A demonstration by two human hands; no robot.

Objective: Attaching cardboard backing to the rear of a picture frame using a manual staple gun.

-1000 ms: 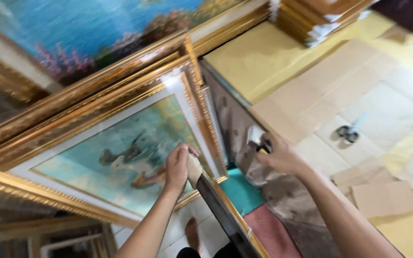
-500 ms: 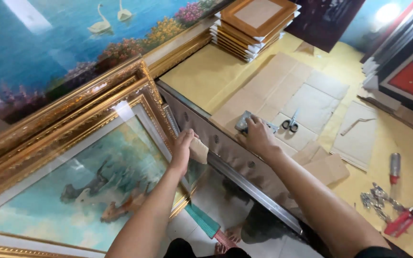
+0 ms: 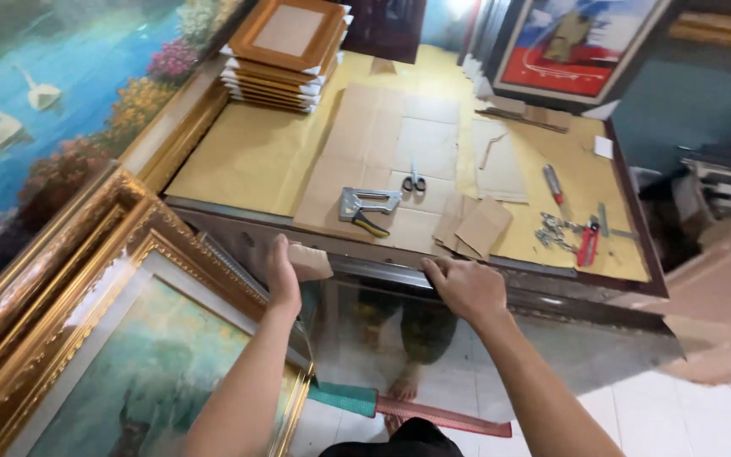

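My left hand (image 3: 283,278) and my right hand (image 3: 467,288) grip the top edge of a large clear glass pane (image 3: 568,355) that stands upright against the near edge of the work table (image 3: 247,161). A small scrap of cardboard (image 3: 311,261) sits between my left hand's fingers and the glass edge. My right hand's fingers curl over the edge bare. Through the pane I see the tiled floor and feet below.
On the table lie a staple gun (image 3: 368,206), scissors (image 3: 414,180), cardboard pieces (image 3: 480,224), a screwdriver (image 3: 553,183), a red cutter (image 3: 587,241) and a stack of wooden frames (image 3: 285,51). A gold-framed painting (image 3: 129,355) leans at the left, below a swan painting (image 3: 44,110).
My view has swung from the gold-framed painting toward the table. Both hands keep hold of the pane's top edge, which now lies along the table's near edge.
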